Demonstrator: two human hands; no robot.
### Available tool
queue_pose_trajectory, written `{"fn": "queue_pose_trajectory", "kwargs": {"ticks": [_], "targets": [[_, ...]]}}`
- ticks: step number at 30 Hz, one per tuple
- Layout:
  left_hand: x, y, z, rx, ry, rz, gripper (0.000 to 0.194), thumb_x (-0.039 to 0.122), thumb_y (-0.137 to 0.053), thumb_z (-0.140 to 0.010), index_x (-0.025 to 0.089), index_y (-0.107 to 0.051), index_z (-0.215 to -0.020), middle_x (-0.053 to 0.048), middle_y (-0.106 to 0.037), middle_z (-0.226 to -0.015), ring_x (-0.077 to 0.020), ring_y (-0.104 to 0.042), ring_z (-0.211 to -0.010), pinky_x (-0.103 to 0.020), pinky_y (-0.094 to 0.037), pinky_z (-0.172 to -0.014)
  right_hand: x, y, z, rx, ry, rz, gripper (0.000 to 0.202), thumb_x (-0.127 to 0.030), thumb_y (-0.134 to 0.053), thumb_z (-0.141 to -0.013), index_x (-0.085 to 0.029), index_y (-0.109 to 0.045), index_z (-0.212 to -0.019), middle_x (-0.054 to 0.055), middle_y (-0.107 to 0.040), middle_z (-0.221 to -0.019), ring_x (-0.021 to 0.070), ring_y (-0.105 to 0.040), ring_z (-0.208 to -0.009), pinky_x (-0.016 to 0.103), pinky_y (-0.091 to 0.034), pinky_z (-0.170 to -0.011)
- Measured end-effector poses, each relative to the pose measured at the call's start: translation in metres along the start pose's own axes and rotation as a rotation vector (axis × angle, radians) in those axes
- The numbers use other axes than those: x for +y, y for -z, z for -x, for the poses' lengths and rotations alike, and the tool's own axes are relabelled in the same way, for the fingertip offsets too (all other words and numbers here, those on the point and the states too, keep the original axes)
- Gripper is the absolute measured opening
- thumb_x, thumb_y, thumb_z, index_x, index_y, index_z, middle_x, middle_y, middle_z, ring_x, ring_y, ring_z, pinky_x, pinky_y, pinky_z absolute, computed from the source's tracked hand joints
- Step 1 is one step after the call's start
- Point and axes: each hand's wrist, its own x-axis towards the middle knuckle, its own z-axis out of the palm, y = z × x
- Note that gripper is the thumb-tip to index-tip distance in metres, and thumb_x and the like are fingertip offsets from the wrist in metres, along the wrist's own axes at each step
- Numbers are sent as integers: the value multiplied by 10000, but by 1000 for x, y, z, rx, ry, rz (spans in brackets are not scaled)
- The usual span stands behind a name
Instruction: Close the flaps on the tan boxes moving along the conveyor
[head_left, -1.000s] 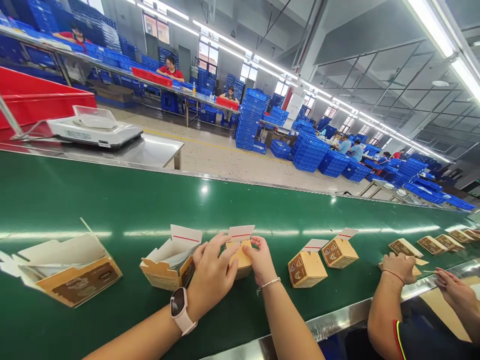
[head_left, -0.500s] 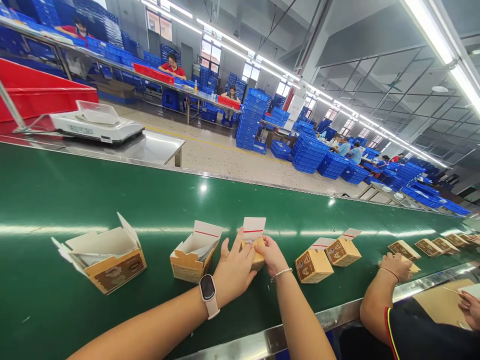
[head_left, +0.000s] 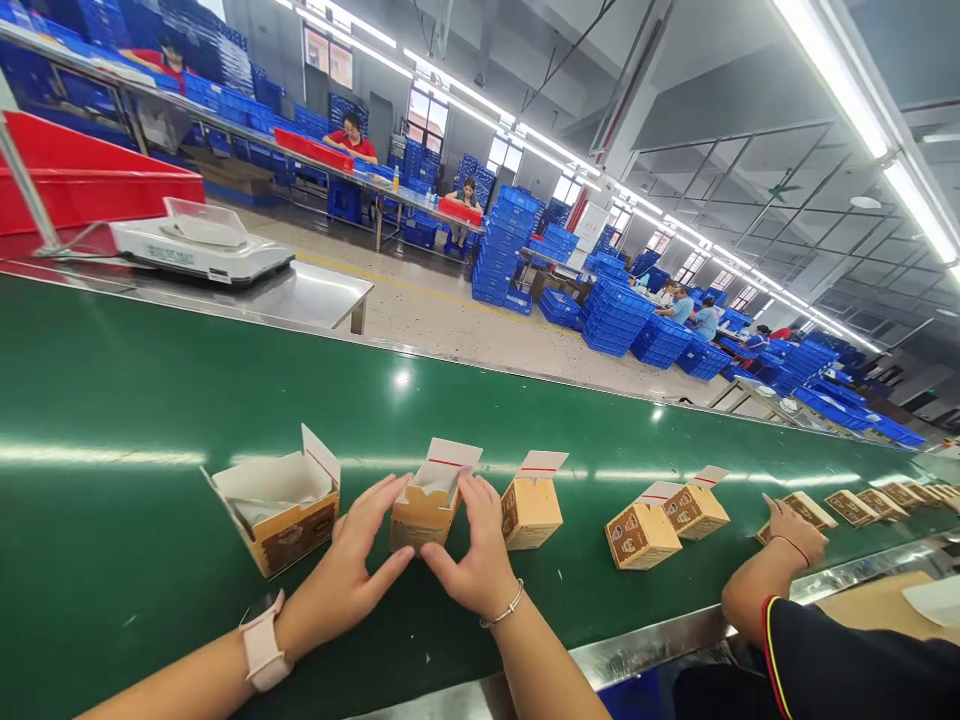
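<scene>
A small yellow-brown cardboard box [head_left: 421, 522] stands on the green conveyor belt with its white, red-striped lid flap raised. My left hand [head_left: 352, 560] holds its left side, fingertips at the upper edge and thumb low on the front. From the right, my right hand [head_left: 476, 550] grips the same box, fingers at the flap and thumb at the front. To the left, an open box [head_left: 296, 530] shows a pale bag inside. Just beyond my right hand sits another box [head_left: 536, 515], its top covered and its lid flap sticking up.
Two boxes [head_left: 645, 535] stand farther right on the conveyor belt [head_left: 225, 370]. A co-worker's hand [head_left: 793, 530] touches a box near several others. Across the belt, a white scale [head_left: 202, 245] rests on a metal table beside a red bin [head_left: 97, 180].
Both hands have left the box now on the right and moved left to the neighbouring box. That first box's top is now covered. The boxes have shifted rightward in view.
</scene>
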Motion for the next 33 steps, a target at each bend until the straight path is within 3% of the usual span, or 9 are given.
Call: {"fn": "queue_pose_trajectory", "kwargs": {"ticks": [4, 8, 10, 12, 16, 18, 21, 28, 33], "targets": [[-5, -14, -14, -124, -32, 32, 434, 355, -408, -966, 256, -466, -1385, -100, -523, -1364, -290, -453, -1310, -432, -494, -972, 7, 14, -26, -243, -76, 52, 350, -398, -683, -796, -273, -654, -1121, 52, -664, -1142, 278, -526, -1139, 474, -365, -1027], [2, -29, -26, -71, -98, -40, 375, 342, -360, -978, 277, -594, -1263, -73, -617, -1242, -317, -522, -1217, -432, -491, -834, 13, 29, -28, -343, -61, 54, 235, -462, -592, -858, -268, -710, -922, 29, -690, -923, 243, -561, -967, 446, -391, -949], [8, -38, -33, -23, -105, -23, 374, 329, -324, -987, 262, -656, -1145, -68, -663, -1141, -305, -569, -1135, -423, -473, -800, 19, 27, -20, -229, -57, -43, 301, -479, -521, -897, -252, -719, -878, 49, -690, -924, 237, -581, -948, 449, -406, -952], [14, -48, -38, 18, -49, 61, 397, 325, -295, -993, 235, -680, -1029, -69, -683, -1039, -278, -588, -1081, -414, -462, -808, 26, 20, -10, 27, -138, -159, 338, -475, -504, -909, -226, -717, -826, 87, -677, -1028, 246, -594, -1017, 436, -426, -966], [27, -69, -43, 33, 255, 417, 352, 414, -391, -930, 194, -640, -814, -96, -627, -949, -274, -563, -1065, -448, -450, -917, 31, 6, 0, 446, -544, -456, 339, -494, -698, -723, -208, -614, -883, 116, -613, -1106, 260, -591, -1079, 393, -503, -902], [29, -78, -45, 72, 515, 613, 270, 421, -516, -825, 175, -600, -898, -126, -567, -1061, -278, -547, -1077, -444, -471, -928, 30, 6, -4, 460, -759, -641, 487, -459, -756, -600, -217, -532, -959, 92, -615, -1039, 241, -620, -987, 361, -535, -825], [27, -88, -47, 62, 773, 755, 454, 315, -562, -746, 149, -480, -1160, -167, -506, -1198, -256, -561, -1098, -389, -519, -880, 25, 13, -14, 396, -921, -791, 565, -372, -761, -504, -209, -501, -979, 70, -632, -991, 208, -634, -894, 317, -538, -783], [28, -98, -59, -123, 980, 896, 393, 204, -603, -722, 124, -530, -1100, -158, -589, -1089, -262, -614, -996, -364, -539, -824, 27, 30, -27, 254, -1014, -841, 468, -243, -645, -445, -175, -549, -898, 22, -643, -802, 201, -627, -767, 276, -499, -665], [54, -93, -65, -42, 1015, 876, 489, 266, -654, -688, 140, -510, -1138, -161, -524, -1252, -282, -487, -1228, -402, -414, -1056, 37, 40, -17, 345, -949, -741, 540, -328, -695, -482, -177, -531, -974, 64, -630, -942, 242, -608, -930, 339, -494, -806]]}}
